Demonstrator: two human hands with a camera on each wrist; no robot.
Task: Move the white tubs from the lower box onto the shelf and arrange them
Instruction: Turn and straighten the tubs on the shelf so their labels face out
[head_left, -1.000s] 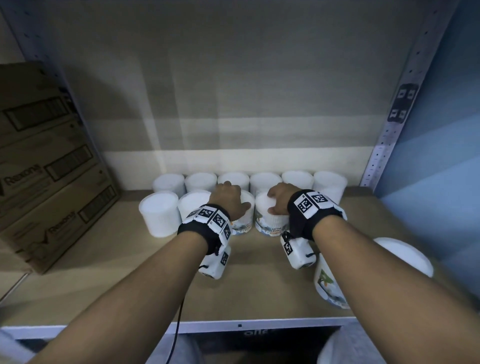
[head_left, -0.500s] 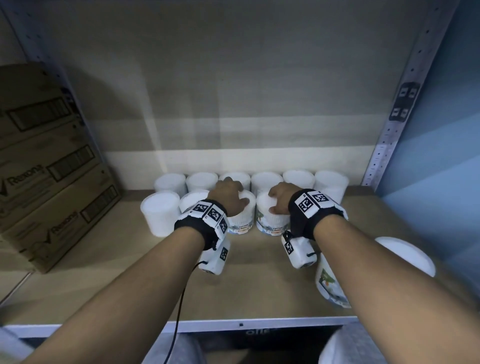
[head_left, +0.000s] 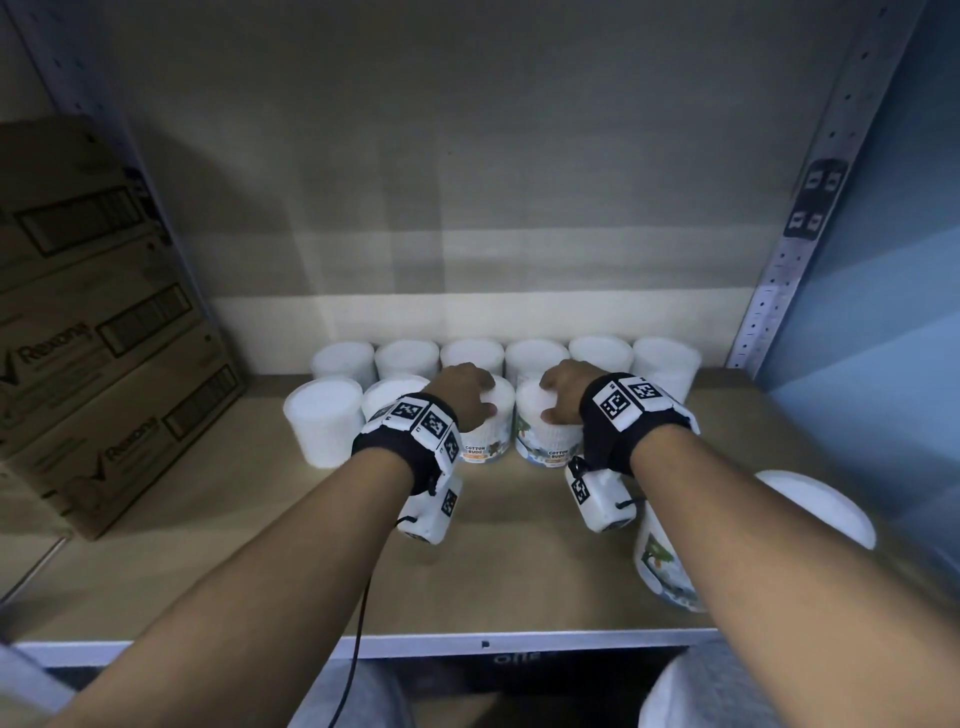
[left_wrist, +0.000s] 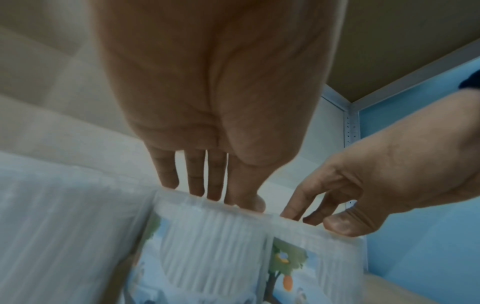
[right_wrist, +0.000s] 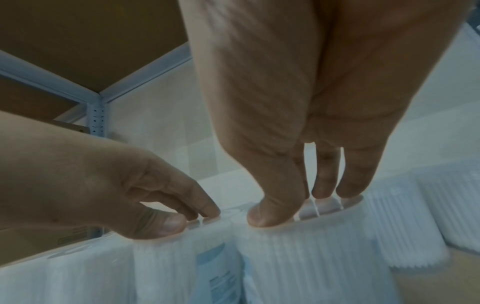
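Note:
Two rows of white tubs stand at the back of the shelf (head_left: 260, 519). In the front row, my left hand (head_left: 465, 395) rests its fingertips and thumb on the lid of a labelled tub (head_left: 485, 441). My right hand (head_left: 563, 397) does the same on the neighbouring tub (head_left: 548, 441). The left wrist view shows my left fingers (left_wrist: 194, 181) fairly straight, ending on the lid rim of that tub (left_wrist: 207, 236). In the right wrist view my right thumb (right_wrist: 262, 216) presses the near lid edge of its tub (right_wrist: 298, 257). Neither hand wraps round a tub.
Stacked cardboard boxes (head_left: 93, 338) fill the shelf's left side. A perforated metal upright (head_left: 789, 249) and a blue wall bound the right. One more labelled tub (head_left: 660, 566) stands near the front edge under my right forearm. Two plain tubs (head_left: 322, 421) stand left of my hands.
Both hands stay on the same two lids. They and the tubs have shifted very slightly towards the back row.

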